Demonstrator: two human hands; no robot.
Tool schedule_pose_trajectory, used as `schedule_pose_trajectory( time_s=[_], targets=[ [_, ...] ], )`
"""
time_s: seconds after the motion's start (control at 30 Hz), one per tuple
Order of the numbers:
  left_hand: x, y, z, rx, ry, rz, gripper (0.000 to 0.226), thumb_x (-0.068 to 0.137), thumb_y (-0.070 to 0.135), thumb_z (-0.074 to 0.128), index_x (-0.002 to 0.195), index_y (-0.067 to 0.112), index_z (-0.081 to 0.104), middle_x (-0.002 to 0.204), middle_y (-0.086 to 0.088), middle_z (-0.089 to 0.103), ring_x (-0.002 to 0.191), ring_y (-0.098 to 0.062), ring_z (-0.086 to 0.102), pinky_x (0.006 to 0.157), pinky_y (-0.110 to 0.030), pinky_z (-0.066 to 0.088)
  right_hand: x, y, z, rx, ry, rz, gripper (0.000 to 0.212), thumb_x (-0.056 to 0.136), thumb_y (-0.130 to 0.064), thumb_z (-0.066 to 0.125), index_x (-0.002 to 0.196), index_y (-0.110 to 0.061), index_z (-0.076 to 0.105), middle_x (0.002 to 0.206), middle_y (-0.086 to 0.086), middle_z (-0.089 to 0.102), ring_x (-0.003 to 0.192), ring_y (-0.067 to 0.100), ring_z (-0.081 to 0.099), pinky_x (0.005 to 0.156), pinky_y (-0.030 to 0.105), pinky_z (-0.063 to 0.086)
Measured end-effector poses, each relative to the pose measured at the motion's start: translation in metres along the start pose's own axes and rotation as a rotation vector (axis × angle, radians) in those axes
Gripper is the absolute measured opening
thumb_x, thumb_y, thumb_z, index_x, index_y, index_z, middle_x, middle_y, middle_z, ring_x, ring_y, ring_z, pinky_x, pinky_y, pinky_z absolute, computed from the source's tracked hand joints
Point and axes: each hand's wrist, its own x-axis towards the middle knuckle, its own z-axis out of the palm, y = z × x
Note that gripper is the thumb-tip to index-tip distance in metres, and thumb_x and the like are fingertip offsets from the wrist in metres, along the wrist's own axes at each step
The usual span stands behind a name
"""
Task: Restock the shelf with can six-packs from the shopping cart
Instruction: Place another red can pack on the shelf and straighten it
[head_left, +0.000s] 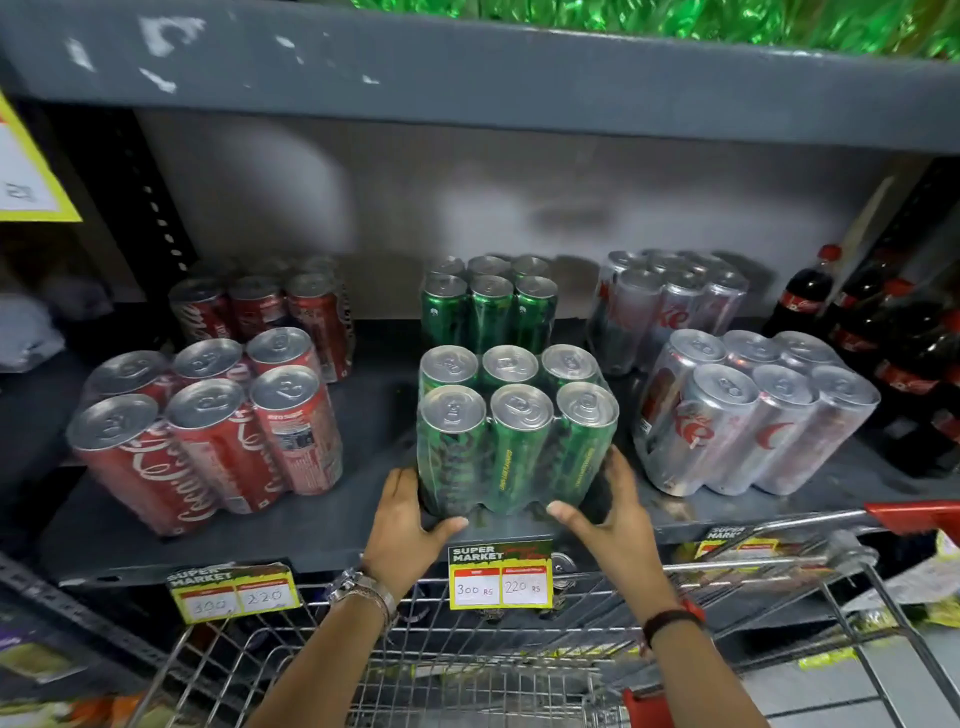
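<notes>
A shrink-wrapped green can six-pack (514, 431) stands at the front of the dark grey shelf (332, 540), in the middle. My left hand (408, 525) grips its lower left side and my right hand (605, 512) grips its lower right side, thumbs on the front. Behind it stands a second green six-pack (488, 304). Two red cola six-packs (202, 426) (265, 312) stand to the left. Two silver six-packs (753, 415) (670, 306) stand to the right. The wire shopping cart (467, 670) is below my arms; I see no six-packs in its visible part.
Dark cola bottles (883, 353) stand at the shelf's right end. Yellow price tags (500, 577) (234, 595) hang on the shelf edge. An upper shelf (467, 73) with green bottles overhangs. The cart's red handle (914, 514) is at the right.
</notes>
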Motion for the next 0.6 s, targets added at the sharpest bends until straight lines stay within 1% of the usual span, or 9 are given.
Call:
schedule_pose_trajectory(
  time_s=[0.07,0.13,0.2,0.3,0.37,0.43,0.5,0.53,0.6],
  targets=[
    [-0.013,-0.002,-0.010,-0.038,0.042,-0.009,0.077,0.069,0.018,0.074,0.133,0.005,0.033,0.135,-0.011,0.041,0.129,-0.024,0.035,0.106,-0.035,0.032,-0.022,-0.013,0.006,0.130,0.263,-0.061,0.058,0.075,-0.037,0.064,0.127,-0.024,0.041,0.131,-0.004,0.047,0.127,0.013,0.039,0.112,0.039,0.031],
    [-0.028,-0.010,-0.031,-0.055,0.271,0.041,0.064,0.072,0.012,0.070,0.128,0.007,0.039,0.133,-0.020,0.045,0.124,-0.023,0.039,0.106,-0.046,0.034,-0.046,-0.033,0.023,0.148,0.453,-0.242,0.031,0.078,-0.057,0.046,0.102,-0.038,0.047,0.109,-0.006,0.053,0.111,0.008,0.046,0.104,0.021,0.036],
    [-0.043,-0.025,-0.060,-0.048,0.567,0.070,0.050,0.073,0.012,0.067,0.116,0.003,0.043,0.116,-0.025,0.049,0.110,-0.025,0.044,0.098,-0.043,0.040,-0.062,-0.053,0.053,0.071,0.411,-0.417,0.031,0.083,-0.059,0.035,0.095,-0.032,0.047,0.096,-0.008,0.049,0.095,0.002,0.045,0.090,0.003,0.032],
    [-0.053,-0.057,-0.109,-0.016,0.807,-0.092,0.060,0.069,0.018,0.071,0.115,-0.008,0.043,0.114,-0.028,0.045,0.108,-0.038,0.041,0.100,-0.048,0.037,-0.075,-0.075,0.116,-0.021,0.075,-0.534,0.033,0.086,-0.054,0.030,0.099,-0.029,0.046,0.098,-0.020,0.046,0.093,-0.004,0.044,0.089,0.003,0.030],
    [-0.047,-0.084,-0.138,-0.022,0.743,-0.308,0.082,0.065,0.027,0.077,0.130,0.001,0.032,0.130,-0.023,0.036,0.121,-0.038,0.035,0.107,-0.052,0.031,-0.071,-0.084,0.157,-0.081,-0.130,-0.482,0.040,0.085,-0.054,0.032,0.113,-0.029,0.044,0.115,-0.006,0.055,0.108,0.000,0.044,0.096,0.010,0.030],
    [-0.036,-0.111,-0.161,0.078,0.549,-0.369,0.102,0.054,0.049,0.078,0.133,0.006,0.031,0.138,-0.021,0.039,0.127,-0.035,0.035,0.109,-0.051,0.030,-0.055,-0.090,0.191,-0.114,-0.246,-0.362,0.060,0.084,-0.039,0.052,0.136,-0.018,0.030,0.143,0.007,0.039,0.132,0.012,0.032,0.108,0.020,0.024],
    [-0.024,-0.120,-0.173,0.083,0.397,-0.317,0.101,0.051,0.037,0.082,0.131,0.001,0.032,0.135,-0.023,0.043,0.127,-0.037,0.038,0.107,-0.051,0.034,-0.036,-0.096,0.212,-0.056,-0.331,-0.193,0.091,0.077,-0.021,0.068,0.144,-0.010,0.007,0.151,0.006,0.022,0.141,0.019,0.019,0.113,0.026,0.017],
    [-0.019,-0.121,-0.176,0.046,0.339,-0.289,0.094,0.054,0.024,0.083,0.129,-0.001,0.033,0.134,-0.024,0.044,0.126,-0.036,0.039,0.106,-0.049,0.034,-0.027,-0.098,0.218,-0.012,-0.350,-0.149,0.098,0.072,-0.016,0.072,0.144,-0.009,0.005,0.150,0.006,0.025,0.139,0.018,0.023,0.111,0.025,0.019],
    [-0.013,-0.117,-0.176,-0.015,0.289,-0.239,0.074,0.061,0.011,0.079,0.122,0.000,0.039,0.128,-0.021,0.049,0.122,-0.034,0.044,0.100,-0.044,0.038,-0.016,-0.101,0.226,0.032,-0.345,-0.101,0.091,0.069,-0.007,0.074,0.140,-0.008,0.017,0.138,0.004,0.043,0.127,0.014,0.040,0.098,0.016,0.029]
  ],
)
